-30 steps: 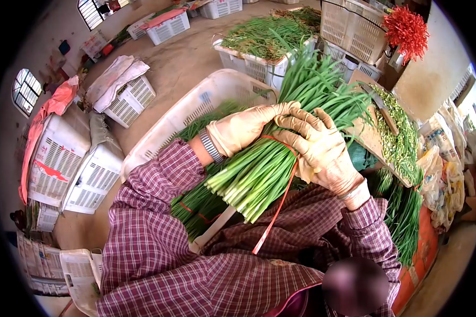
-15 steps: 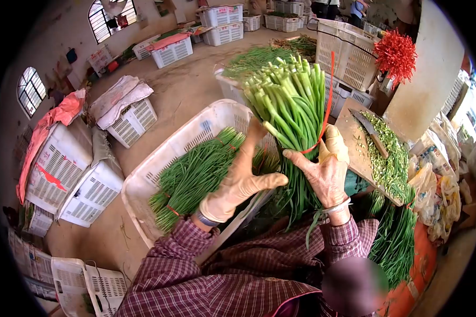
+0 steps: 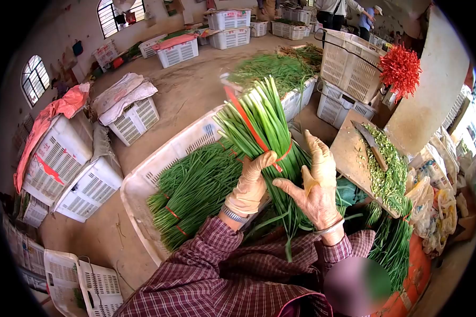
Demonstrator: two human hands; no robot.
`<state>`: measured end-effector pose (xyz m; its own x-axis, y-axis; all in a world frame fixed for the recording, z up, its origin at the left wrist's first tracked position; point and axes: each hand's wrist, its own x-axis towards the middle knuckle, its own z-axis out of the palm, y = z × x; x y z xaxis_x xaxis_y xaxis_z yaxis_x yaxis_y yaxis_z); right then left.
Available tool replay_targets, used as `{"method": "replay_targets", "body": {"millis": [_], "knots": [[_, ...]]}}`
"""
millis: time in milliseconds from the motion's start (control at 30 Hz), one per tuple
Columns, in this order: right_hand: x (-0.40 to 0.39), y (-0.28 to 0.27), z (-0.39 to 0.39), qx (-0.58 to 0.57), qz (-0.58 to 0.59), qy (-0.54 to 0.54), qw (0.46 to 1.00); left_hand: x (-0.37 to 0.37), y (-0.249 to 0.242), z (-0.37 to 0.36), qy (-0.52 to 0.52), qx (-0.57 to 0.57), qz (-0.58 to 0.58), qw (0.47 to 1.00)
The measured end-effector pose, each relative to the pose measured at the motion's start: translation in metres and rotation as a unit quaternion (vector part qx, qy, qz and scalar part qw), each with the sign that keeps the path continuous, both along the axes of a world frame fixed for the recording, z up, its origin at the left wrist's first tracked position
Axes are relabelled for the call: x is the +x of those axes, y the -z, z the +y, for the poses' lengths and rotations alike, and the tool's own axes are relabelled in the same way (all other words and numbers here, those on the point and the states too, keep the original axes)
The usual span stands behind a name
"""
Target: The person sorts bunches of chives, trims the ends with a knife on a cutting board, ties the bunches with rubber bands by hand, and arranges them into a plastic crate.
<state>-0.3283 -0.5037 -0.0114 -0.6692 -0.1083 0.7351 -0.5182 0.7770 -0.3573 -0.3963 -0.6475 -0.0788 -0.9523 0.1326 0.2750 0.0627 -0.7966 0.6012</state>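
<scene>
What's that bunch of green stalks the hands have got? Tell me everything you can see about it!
The bunch of green stalks is thick and fresh-looking. Its pale stem ends point up and away from the person, and darker, floppy leaves hang towards the lap. A red band, flat like plastic, goes around it, with a loose strip slanting across the stems. The left hand touches it near the band; the right hand has its thumb against the leaves. It's tilted, partly hiding a white crate.

Wht crate (image 3: pixel 136 196) w/ tied bunches (image 3: pixel 198 179), bd (image 3: pixel 348 146) w/ knife (image 3: pixel 374 147), trimmings (image 3: pixel 390 180)
</scene>
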Motion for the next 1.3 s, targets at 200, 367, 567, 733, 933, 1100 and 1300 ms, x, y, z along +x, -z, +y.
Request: {"method": "replay_targets", "body": {"millis": [200,367,567,733,933,1100,1300], "knots": [[-0.013,0.037,0.001,-0.103,-0.132,-0.095,0.981,0.003,-0.019,-0.011,0.111,0.027,0.058,0.992],[-0.004,0.024,-0.01,-0.069,-0.1,0.009,0.993,0.009,-0.024,-0.005,0.018,-0.003,0.045,0.999],[-0.003,0.025,-0.024,-0.079,-0.089,0.064,0.991,0.016,-0.024,0.004,-0.091,-0.04,-0.013,0.995],[-0.004,0.026,-0.02,-0.029,-0.026,0.065,0.997,0.019,-0.035,0.007,-0.033,0.032,-0.002,0.999],[0.002,0.021,0.003,-0.071,-0.062,0.021,0.995,0.019,-0.04,0.026,0.021,0.081,0.021,0.996],[-0.009,0.028,0.007,-0.08,-0.026,0.059,0.995,0.005,-0.04,0.03,0.02,0.059,0.143,0.988],[-0.059,-0.022,-0.009,0.108,0.116,0.052,0.986,0.021,0.013,-0.025,0.154,-0.023,0.029,0.987]]}}
